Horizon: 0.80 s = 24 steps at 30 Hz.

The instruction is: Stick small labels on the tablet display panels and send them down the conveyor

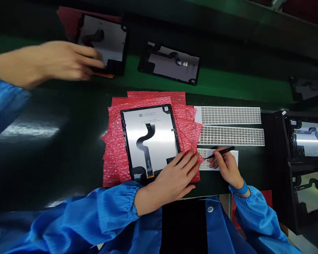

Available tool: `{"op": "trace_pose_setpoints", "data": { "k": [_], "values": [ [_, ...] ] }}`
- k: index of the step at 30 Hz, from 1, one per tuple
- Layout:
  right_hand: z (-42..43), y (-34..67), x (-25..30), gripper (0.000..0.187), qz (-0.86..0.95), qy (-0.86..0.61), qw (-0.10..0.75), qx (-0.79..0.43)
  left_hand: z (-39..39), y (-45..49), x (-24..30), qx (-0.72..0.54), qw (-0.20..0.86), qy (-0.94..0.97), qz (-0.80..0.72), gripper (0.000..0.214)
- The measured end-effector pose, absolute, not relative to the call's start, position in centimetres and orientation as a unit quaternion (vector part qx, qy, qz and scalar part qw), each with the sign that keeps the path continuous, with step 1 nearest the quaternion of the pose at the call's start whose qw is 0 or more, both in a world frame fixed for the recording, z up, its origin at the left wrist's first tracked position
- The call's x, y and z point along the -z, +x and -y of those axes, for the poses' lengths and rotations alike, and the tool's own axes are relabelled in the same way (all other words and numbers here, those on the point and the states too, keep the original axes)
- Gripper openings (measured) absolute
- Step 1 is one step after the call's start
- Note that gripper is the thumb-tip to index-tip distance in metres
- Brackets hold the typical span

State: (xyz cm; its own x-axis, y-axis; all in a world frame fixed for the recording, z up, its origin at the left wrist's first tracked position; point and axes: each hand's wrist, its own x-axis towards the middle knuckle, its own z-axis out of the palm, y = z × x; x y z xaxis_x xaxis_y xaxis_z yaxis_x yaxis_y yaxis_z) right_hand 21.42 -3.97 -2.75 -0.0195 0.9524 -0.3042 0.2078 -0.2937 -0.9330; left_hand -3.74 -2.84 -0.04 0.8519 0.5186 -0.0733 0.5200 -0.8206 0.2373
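Observation:
My left hand point(175, 173) lies flat, fingers stretched, over the lower right corner of a tablet display panel point(132, 130) and the bubble wrap beside it. The panel has a black frame, a silvery back and a curved black flex cable point(141, 144). Beneath it is a stack of pink bubble wrap sheets point(112, 141). My right hand point(226, 167) holds black tweezers point(224, 151), their tip pointing left over a sheet of small grey stickers point(202, 164). That sheet is partly covered by the hand and the wrap.
Two more sticker sheets point(230, 115) point(231, 136) lie to the right. Another panel point(172, 65) rests on the green strip behind. A co-worker's hand point(66, 60) reaches over a further panel point(111, 38) at upper left. At right, a black rack point(281, 151) holds panels.

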Motion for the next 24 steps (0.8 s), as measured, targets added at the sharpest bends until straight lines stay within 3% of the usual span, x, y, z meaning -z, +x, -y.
{"op": "trace_pose_setpoints", "data": {
  "k": [8,10,13,17,24],
  "values": [
    [3.8,21.5,2.3,0.025,0.45,-0.6,0.441,-0.493,2.5,-3.5,-0.1,-0.045,0.209,0.937,-0.277,0.071],
    [3.8,21.4,1.5,0.018,0.484,-0.589,0.465,-0.45,2.0,-3.7,-0.9,-0.104,0.301,0.901,-0.295,0.056],
    [3.8,20.6,-0.1,0.01,0.603,-0.524,0.494,-0.344,0.5,-4.5,-2.7,-0.202,0.519,0.744,-0.369,0.03],
    [3.0,18.9,-2.4,0.014,0.793,-0.363,0.433,-0.229,-1.3,-5.9,-4.3,-0.21,0.749,0.491,-0.393,0.044],
    [1.1,16.4,-3.6,0.026,0.898,-0.248,0.332,-0.145,-1.0,-7.2,-3.4,-0.215,0.835,0.318,-0.393,0.045]
  ]
}}
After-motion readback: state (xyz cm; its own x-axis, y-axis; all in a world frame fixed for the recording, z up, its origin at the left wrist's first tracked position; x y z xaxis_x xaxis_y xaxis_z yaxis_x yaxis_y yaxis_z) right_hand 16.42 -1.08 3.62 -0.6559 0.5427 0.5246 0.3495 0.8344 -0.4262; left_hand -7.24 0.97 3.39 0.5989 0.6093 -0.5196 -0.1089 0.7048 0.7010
